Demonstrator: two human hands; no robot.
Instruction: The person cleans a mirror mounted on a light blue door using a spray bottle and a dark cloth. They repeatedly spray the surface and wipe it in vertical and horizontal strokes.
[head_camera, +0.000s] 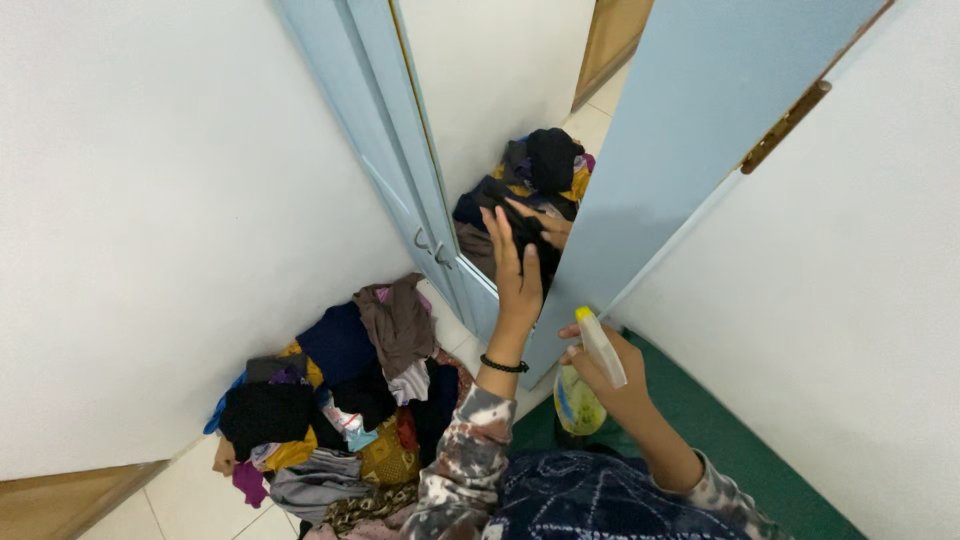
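Note:
My left hand (516, 280) is raised and pressed against a mirror (490, 90) set in a light blue wardrobe door, with a black cloth (530, 238) held between the fingers and the glass. A black band circles that wrist. The hand's reflection shows just beyond the cloth. My right hand (618, 378) is lower and to the right, gripping a small spray bottle (580, 402) with yellow-green liquid and a white trigger head, tilted toward the mirror.
A heap of mixed clothes (340, 400) lies on the tiled floor at the foot of the white wall, and is reflected in the mirror. A second light blue door panel (690, 130) with a brass handle (785, 125) stands open on the right. A green mat (730, 440) covers the floor below it.

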